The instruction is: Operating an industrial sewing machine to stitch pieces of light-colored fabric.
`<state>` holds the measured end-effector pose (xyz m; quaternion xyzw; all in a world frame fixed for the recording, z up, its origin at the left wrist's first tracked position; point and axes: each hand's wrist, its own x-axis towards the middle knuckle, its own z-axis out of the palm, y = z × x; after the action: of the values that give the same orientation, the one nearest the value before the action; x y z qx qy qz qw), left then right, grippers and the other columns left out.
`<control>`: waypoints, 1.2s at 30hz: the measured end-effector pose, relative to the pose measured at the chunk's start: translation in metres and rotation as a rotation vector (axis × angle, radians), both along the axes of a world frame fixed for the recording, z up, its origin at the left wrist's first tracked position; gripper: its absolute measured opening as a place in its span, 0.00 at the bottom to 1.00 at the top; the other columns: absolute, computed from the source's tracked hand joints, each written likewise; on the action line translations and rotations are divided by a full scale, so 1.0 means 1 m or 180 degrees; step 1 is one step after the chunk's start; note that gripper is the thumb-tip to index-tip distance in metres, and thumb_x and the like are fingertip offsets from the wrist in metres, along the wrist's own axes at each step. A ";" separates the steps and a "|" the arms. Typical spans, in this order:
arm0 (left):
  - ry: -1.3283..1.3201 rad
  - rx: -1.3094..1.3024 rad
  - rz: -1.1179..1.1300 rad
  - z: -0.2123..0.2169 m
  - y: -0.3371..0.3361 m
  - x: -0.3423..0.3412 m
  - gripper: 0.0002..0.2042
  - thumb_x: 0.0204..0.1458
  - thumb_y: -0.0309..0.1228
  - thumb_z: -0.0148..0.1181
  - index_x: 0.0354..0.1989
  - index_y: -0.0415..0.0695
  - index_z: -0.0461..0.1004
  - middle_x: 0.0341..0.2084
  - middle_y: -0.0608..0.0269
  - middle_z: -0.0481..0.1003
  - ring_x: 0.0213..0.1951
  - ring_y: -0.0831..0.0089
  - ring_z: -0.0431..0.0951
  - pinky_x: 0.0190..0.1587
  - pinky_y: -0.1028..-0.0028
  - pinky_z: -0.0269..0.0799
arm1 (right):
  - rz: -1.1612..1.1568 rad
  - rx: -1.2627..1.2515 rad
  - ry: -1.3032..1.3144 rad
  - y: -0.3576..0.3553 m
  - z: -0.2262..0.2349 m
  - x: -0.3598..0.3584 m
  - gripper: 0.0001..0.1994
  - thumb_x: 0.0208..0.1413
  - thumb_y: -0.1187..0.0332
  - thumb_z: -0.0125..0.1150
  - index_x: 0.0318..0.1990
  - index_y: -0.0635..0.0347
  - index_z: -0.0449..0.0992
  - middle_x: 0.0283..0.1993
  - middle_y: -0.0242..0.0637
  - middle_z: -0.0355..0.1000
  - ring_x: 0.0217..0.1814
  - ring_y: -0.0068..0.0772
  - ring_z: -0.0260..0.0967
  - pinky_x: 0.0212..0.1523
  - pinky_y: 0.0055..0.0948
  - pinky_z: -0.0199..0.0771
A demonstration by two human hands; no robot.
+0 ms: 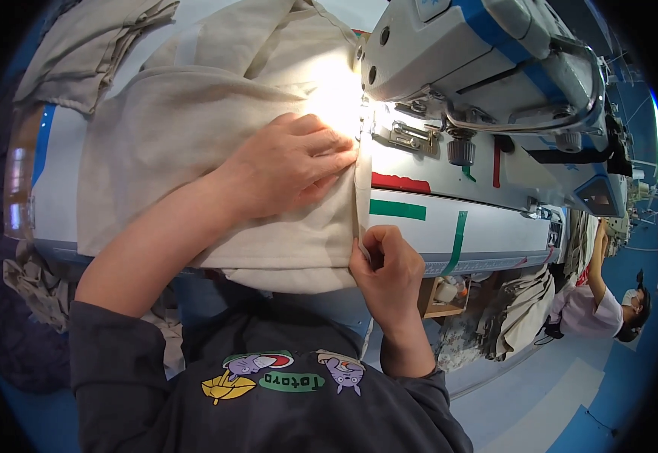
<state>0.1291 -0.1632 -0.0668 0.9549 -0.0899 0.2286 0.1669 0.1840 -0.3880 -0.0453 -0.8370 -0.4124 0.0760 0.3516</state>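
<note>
Beige fabric (185,106) is spread over the sewing table, its right edge running in under the sewing machine's (487,60) brightly lit needle area. My left hand (291,162) lies on top of the cloth, palm down, with its fingertips at the edge just in front of the presser foot. The fingers reach forward, close together. Nearer my body, my right hand (391,268) pinches the fabric's edge between thumb and forefinger at the table's front. The cloth's lower hem hangs slightly over that front edge. The needle itself is lost in the glare.
A folded pile of beige cloth (91,57) lies at the far left. Green tape (398,209) and red tape (400,182) mark the white tabletop (487,226). More cloth (521,309) hangs at the right, near a person (593,306) in a mask. A small wooden shelf (443,308) sits below.
</note>
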 end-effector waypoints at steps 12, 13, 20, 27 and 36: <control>-0.0075 -0.0401 -0.0061 0.001 0.017 0.012 0.11 0.50 0.28 0.63 0.42 0.45 0.77 0.41 0.67 0.77 0.42 0.67 0.75 0.48 0.68 0.70 | -0.0060 -0.0152 0.0132 0.008 0.001 0.012 0.12 0.44 0.74 0.71 0.34 0.55 0.73 0.28 0.34 0.71 0.29 0.35 0.72 0.30 0.32 0.71; -0.0064 -0.0402 -0.0046 0.002 0.018 0.011 0.11 0.50 0.28 0.63 0.42 0.45 0.77 0.41 0.67 0.77 0.42 0.67 0.75 0.48 0.68 0.70 | 0.0352 0.0131 -0.0382 0.008 0.002 0.017 0.14 0.42 0.70 0.74 0.36 0.54 0.75 0.33 0.34 0.71 0.37 0.36 0.72 0.35 0.34 0.72; 0.0911 -0.0011 -0.0657 0.042 -0.009 -0.012 0.11 0.50 0.38 0.64 0.34 0.44 0.76 0.37 0.65 0.76 0.45 0.66 0.76 0.51 0.67 0.70 | 0.1679 -0.0160 -0.0424 -0.005 0.005 0.028 0.17 0.38 0.64 0.75 0.38 0.52 0.78 0.42 0.29 0.72 0.52 0.41 0.68 0.60 0.49 0.65; 0.0955 0.0637 -0.0264 0.040 -0.047 -0.049 0.11 0.44 0.34 0.61 0.36 0.45 0.72 0.32 0.67 0.70 0.39 0.72 0.72 0.42 0.71 0.66 | 0.1563 0.0597 0.0040 -0.011 0.004 0.031 0.15 0.42 0.66 0.75 0.38 0.57 0.77 0.48 0.36 0.77 0.39 0.39 0.72 0.41 0.34 0.74; 0.1043 -0.1851 0.0776 0.031 -0.015 -0.039 0.14 0.49 0.19 0.47 0.44 0.37 0.73 0.31 0.49 0.75 0.36 0.53 0.77 0.40 0.64 0.72 | 0.1267 -0.0374 0.0575 -0.017 0.007 0.041 0.12 0.46 0.74 0.71 0.39 0.58 0.76 0.41 0.37 0.73 0.40 0.37 0.75 0.36 0.32 0.74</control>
<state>0.0896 -0.1778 -0.0361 0.8951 0.1216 0.1067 0.4154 0.2249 -0.4047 -0.0379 -0.7479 -0.5312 0.2424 0.3157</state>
